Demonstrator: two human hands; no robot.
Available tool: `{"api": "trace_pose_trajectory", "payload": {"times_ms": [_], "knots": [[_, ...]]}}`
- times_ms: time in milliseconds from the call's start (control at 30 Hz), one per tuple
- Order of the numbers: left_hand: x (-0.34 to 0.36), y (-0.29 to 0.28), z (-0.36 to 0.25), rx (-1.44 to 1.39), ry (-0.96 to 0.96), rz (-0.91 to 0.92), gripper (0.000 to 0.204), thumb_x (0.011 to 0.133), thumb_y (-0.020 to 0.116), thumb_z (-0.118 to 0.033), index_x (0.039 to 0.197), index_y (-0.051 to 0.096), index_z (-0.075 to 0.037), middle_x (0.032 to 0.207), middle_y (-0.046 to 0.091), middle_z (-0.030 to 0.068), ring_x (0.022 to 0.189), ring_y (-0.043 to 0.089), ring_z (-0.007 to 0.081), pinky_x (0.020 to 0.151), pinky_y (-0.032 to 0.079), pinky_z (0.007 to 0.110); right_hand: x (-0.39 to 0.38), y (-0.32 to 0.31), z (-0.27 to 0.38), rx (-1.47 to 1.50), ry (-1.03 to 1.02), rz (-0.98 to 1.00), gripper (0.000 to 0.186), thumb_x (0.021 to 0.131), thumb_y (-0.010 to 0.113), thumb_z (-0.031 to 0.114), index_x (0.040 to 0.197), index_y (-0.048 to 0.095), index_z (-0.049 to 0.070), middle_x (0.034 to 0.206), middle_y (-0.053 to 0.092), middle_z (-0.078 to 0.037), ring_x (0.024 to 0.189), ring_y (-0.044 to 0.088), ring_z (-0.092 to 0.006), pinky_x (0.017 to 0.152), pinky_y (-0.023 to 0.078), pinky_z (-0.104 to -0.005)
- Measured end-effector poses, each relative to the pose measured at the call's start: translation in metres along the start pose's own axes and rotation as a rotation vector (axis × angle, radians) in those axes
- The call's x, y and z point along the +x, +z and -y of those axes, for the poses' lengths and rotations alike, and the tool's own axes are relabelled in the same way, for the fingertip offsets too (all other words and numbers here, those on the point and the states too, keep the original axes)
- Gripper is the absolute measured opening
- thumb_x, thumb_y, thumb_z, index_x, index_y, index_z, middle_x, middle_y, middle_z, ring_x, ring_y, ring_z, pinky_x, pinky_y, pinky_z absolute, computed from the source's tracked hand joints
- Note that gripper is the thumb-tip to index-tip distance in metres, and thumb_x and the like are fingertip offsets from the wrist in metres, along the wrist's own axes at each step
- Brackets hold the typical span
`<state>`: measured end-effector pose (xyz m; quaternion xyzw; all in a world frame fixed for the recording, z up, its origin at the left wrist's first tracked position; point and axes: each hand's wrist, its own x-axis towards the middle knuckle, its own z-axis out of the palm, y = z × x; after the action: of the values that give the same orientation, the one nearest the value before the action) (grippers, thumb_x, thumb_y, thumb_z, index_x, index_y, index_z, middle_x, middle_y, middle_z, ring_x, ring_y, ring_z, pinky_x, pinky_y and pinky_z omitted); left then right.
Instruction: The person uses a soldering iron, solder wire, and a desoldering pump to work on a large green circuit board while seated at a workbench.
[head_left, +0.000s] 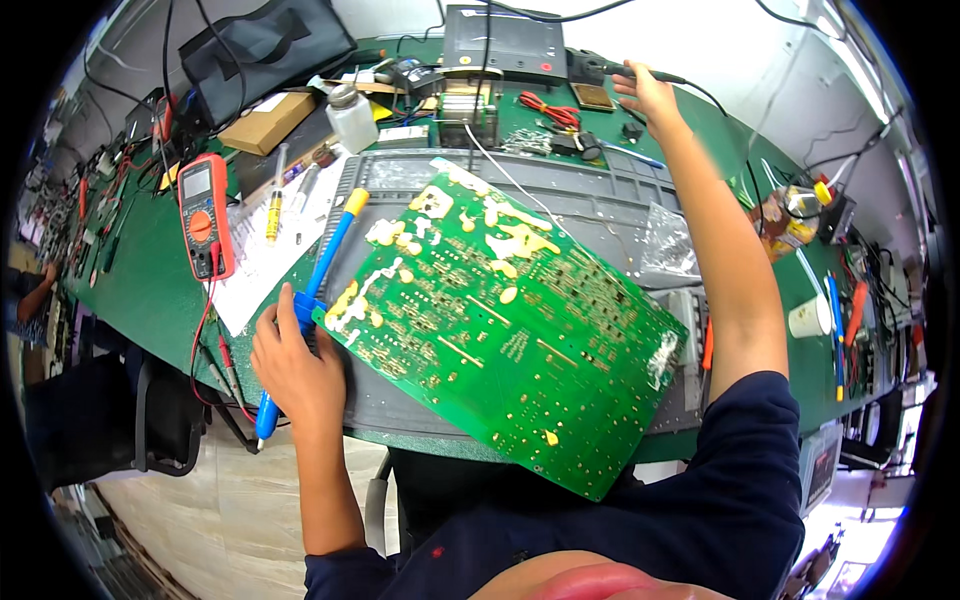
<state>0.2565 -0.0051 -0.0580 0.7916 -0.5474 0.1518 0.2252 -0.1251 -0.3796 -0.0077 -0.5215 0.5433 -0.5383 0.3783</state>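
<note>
My left hand [303, 372] is closed around a long blue desoldering pump [333, 245] with a yellow end, at the left corner of a large green circuit board [540, 350]. The board lies askew on a grey work mat [385, 175], its solder side up, with cream and yellow patches along the far left part. Its near corner reaches past the table edge. My right arm stretches to the back of the bench. There my right hand [650, 97] grips the dark handle of a soldering iron [612, 68], whose front end sits in a black stand [583, 66].
A red multimeter [206, 215] with leads lies left on white paper [255, 285], beside a syringe [275, 210]. Behind the mat are a white bottle [351, 118], a solder reel [468, 108] and red wire [550, 108]. A clear plastic bag [668, 245] and paper cup [810, 316] lie right.
</note>
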Motion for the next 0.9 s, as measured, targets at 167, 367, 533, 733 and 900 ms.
{"api": "trace_pose_trajectory", "payload": {"times_ms": [167,367,533,733,900], "knots": [[0.000,0.000,-0.001,-0.008,-0.011,-0.006,0.063,0.069,0.065,-0.003,0.130,0.047,-0.005,0.112,0.053,0.0161,0.102,0.051,0.0337,0.086,0.038,0.042,0.038,0.023,-0.033,-0.131,-0.082,0.009,0.037,0.087,0.060,0.031,0.112,0.056,0.004,0.095,0.065,-0.007,0.079,0.062,-0.0134,0.063,0.051,-0.0282],[0.001,0.000,-0.003,-0.034,-0.018,-0.004,0.066,0.067,0.066,-0.002,0.130,0.046,-0.005,0.113,0.052,0.0161,0.104,0.050,0.0340,0.087,0.037,0.043,0.052,0.023,-0.040,-0.210,-0.008,0.031,0.051,0.082,0.068,0.037,0.119,0.052,0.005,0.098,0.064,-0.010,0.081,0.063,-0.0166,0.063,0.053,-0.0303],[0.001,0.002,0.002,-0.064,0.052,-0.080,0.060,0.069,0.065,-0.003,0.126,0.049,-0.006,0.114,0.052,0.0164,0.105,0.050,0.0349,0.088,0.037,0.044,-0.001,-0.001,-0.016,-0.058,0.160,0.270,0.077,0.082,0.066,0.047,0.133,0.037,-0.003,0.116,0.060,-0.014,0.106,0.058,-0.0223,0.087,0.050,-0.0340],[0.001,0.009,-0.004,-0.135,0.119,-0.129,0.049,0.072,0.064,-0.003,0.120,0.052,-0.003,0.112,0.054,0.0168,0.106,0.050,0.0360,0.090,0.037,0.044,-0.089,-0.058,-0.001,0.012,0.154,0.443,0.066,0.089,0.055,0.050,0.130,0.042,-0.001,0.120,0.060,-0.011,0.106,0.056,-0.0183,0.090,0.044,-0.0310],[-0.005,0.005,0.002,-0.161,0.180,-0.211,0.037,0.077,0.060,-0.002,0.114,0.056,0.000,0.109,0.056,0.0172,0.102,0.053,0.0355,0.087,0.040,0.044,-0.185,-0.090,0.047,-0.207,0.028,0.401,0.031,0.091,0.058,0.028,0.098,0.063,-0.002,0.091,0.067,-0.005,0.077,0.061,-0.0107,0.071,0.049,-0.0223]]}}
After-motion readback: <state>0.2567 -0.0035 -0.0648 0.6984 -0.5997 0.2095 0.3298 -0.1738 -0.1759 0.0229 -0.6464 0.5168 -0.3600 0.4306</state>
